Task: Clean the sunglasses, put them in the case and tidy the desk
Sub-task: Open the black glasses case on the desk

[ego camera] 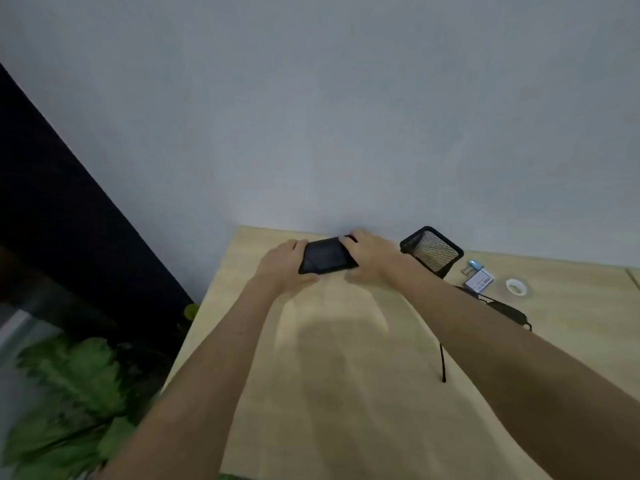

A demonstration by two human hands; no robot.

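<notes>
A flat black glasses case lies at the far edge of the wooden desk, close to the wall. My left hand grips its left end and my right hand grips its right end. Black sunglasses lie on the desk to the right, partly hidden behind my right forearm, with one thin arm sticking out toward me.
A black mesh pen holder stands right of the case. Beyond it lie a small white box with a blue item and a roll of clear tape. Green plant leaves sit left of the desk.
</notes>
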